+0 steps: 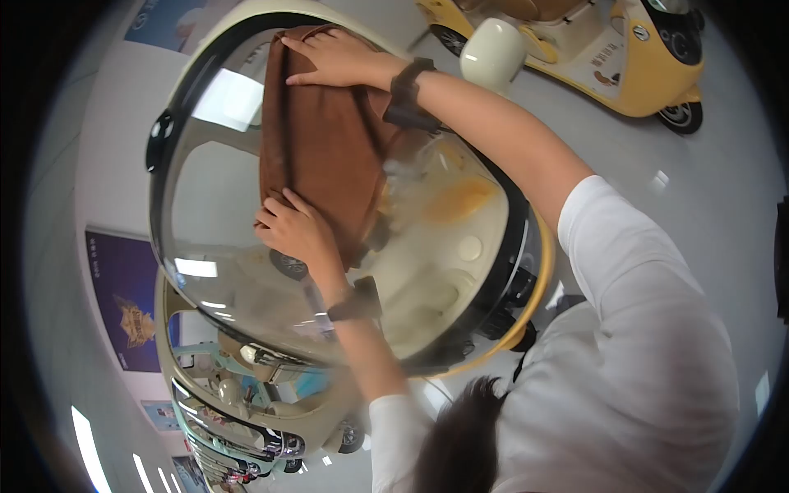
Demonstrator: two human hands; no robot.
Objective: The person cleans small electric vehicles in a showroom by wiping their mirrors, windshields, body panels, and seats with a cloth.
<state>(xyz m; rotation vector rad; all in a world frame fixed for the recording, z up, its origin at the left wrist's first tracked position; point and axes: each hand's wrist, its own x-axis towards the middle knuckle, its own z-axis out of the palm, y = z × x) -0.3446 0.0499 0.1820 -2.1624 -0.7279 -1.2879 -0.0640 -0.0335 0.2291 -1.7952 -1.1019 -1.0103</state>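
A brown cloth is spread against the curved clear windshield of a cream-coloured small vehicle. My right hand holds the cloth at its upper edge, thumb and fingers spread over the material. Lower down, my left hand has its fingers bent over the cloth's left edge and keeps it against the glass. A dark band circles each wrist. The underside of the cloth is hidden.
A yellow scooter stands on the grey floor at the upper right. Close to my right forearm is a cream rounded mirror. More small vehicles line up at lower left, below a purple poster.
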